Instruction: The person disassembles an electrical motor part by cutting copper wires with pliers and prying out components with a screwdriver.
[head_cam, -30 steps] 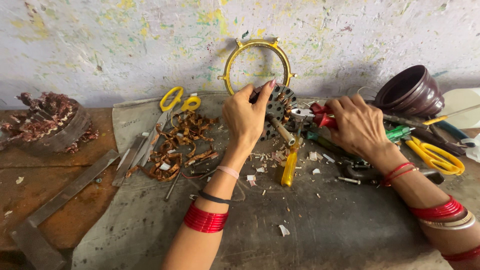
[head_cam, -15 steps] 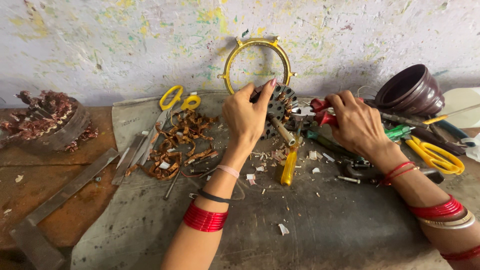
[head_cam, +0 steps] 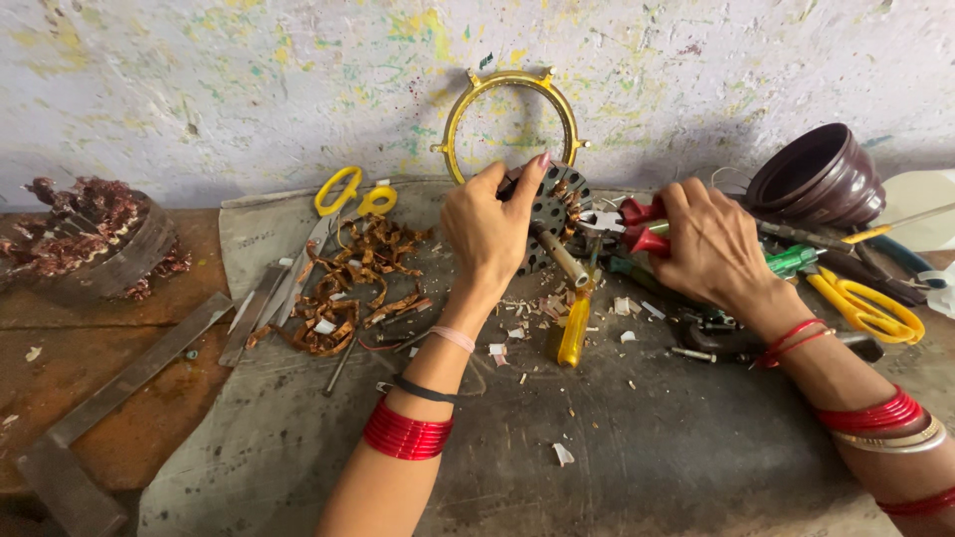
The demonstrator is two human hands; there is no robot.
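My left hand (head_cam: 490,231) grips a round dark metal motor core (head_cam: 553,209) with a steel shaft, holding it tilted on the grey mat (head_cam: 617,447). My right hand (head_cam: 712,245) is closed around red-handled pliers (head_cam: 642,225), whose jaws reach the core's right side. A yellow-handled screwdriver (head_cam: 575,326) lies just below the core. Small pale scraps are scattered around it.
A yellow metal ring (head_cam: 510,111) leans on the wall. Yellow scissors (head_cam: 350,197) and a pile of copper strips (head_cam: 348,283) lie left. A dark bowl (head_cam: 818,179), more yellow scissors (head_cam: 867,306) and green-handled tools (head_cam: 796,261) sit right. A wound coil (head_cam: 85,239) and metal bars (head_cam: 129,373) rest far left.
My right hand with the pliers has shifted slightly toward the core. My left hand keeps its grip, almost unmoved.
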